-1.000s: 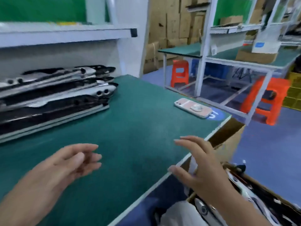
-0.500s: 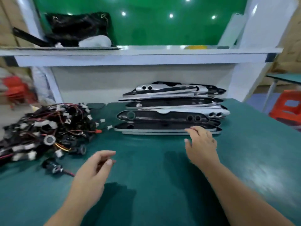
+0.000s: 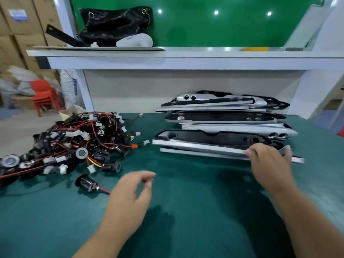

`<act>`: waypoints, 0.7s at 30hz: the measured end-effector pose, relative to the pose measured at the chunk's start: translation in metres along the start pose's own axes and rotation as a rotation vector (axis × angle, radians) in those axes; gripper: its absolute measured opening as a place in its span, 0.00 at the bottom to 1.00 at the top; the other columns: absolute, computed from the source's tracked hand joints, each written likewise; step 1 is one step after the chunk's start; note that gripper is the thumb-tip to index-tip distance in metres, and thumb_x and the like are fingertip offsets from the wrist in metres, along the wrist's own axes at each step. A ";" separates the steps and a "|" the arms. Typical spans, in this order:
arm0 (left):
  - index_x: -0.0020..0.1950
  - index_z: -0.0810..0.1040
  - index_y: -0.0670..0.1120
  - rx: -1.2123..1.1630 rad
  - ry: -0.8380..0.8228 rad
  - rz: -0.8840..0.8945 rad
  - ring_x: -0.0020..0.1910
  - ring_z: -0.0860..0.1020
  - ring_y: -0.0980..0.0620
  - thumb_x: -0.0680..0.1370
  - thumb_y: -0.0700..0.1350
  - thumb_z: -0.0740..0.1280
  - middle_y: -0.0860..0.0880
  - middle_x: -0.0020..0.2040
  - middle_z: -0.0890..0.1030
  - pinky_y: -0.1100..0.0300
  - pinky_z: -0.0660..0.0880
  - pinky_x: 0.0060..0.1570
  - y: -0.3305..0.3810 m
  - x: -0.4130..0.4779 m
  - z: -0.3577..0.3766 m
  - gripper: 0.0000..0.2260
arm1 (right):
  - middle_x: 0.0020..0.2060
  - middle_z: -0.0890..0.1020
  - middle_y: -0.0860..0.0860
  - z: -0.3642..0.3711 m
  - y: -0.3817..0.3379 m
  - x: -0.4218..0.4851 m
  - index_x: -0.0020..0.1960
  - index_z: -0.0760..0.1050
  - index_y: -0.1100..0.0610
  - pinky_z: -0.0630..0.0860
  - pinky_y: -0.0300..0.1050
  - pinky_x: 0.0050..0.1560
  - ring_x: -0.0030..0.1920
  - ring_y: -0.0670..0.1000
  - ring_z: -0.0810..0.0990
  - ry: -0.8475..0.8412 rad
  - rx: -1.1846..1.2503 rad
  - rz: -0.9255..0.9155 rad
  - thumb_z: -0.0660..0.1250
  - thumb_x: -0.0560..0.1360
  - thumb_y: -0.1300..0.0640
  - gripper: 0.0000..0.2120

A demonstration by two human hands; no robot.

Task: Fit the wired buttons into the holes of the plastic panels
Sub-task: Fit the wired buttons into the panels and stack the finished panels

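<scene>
A stack of long silver and black plastic panels point(image 3: 219, 116) with round holes lies at the back right of the green table. My right hand point(image 3: 268, 161) grips the right end of the nearest panel point(image 3: 197, 146), its near edge lifted slightly. A tangled pile of wired buttons point(image 3: 74, 144) with red and black leads sits at the left. One single black wired button point(image 3: 86, 182) lies apart in front of the pile. My left hand point(image 3: 132, 194) hovers over the table right of that button, fingers loosely curled and holding nothing.
The green table mat point(image 3: 186, 211) runs to a white shelf point(image 3: 186, 56) above the panels, bearing a black bag point(image 3: 115, 25). Cardboard boxes point(image 3: 22, 21) and a red chair point(image 3: 44, 95) stand beyond the table's left edge.
The view swung left from the table's right end to the panels and buttons. My right hand reached the nearest panel and closed on its right end; my left hand stayed low over the mat.
</scene>
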State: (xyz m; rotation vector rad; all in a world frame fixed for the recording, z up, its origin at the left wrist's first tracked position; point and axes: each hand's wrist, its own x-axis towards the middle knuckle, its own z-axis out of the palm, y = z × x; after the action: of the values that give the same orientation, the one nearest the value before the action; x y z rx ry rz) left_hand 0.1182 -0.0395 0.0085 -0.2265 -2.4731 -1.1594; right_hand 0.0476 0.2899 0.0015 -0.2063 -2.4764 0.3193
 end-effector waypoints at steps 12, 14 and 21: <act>0.72 0.63 0.57 0.441 -0.163 -0.597 0.60 0.73 0.40 0.75 0.55 0.68 0.43 0.64 0.75 0.47 0.73 0.57 -0.077 0.029 -0.063 0.27 | 0.60 0.74 0.54 -0.072 0.022 -0.056 0.63 0.64 0.49 0.68 0.47 0.52 0.54 0.54 0.73 -0.828 -0.018 0.356 0.52 0.63 0.22 0.40; 0.71 0.66 0.55 0.448 -0.188 -0.562 0.61 0.73 0.41 0.72 0.58 0.71 0.43 0.64 0.75 0.48 0.73 0.57 -0.070 0.028 -0.060 0.29 | 0.60 0.71 0.50 -0.072 0.025 -0.066 0.70 0.58 0.42 0.69 0.47 0.58 0.60 0.53 0.72 -0.855 -0.087 0.204 0.60 0.61 0.22 0.44; 0.58 0.73 0.52 0.520 -0.240 -0.498 0.56 0.73 0.42 0.70 0.63 0.70 0.47 0.49 0.74 0.51 0.73 0.52 -0.054 0.027 -0.044 0.23 | 0.48 0.70 0.42 -0.075 0.024 -0.080 0.66 0.64 0.38 0.72 0.49 0.54 0.53 0.48 0.71 -0.660 -0.102 0.051 0.64 0.64 0.27 0.34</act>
State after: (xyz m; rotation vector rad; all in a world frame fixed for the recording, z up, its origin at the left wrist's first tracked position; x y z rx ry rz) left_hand 0.0900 -0.1082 0.0074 0.4445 -3.0438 -0.6269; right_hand 0.1580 0.3087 0.0077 -0.2342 -3.1483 0.3195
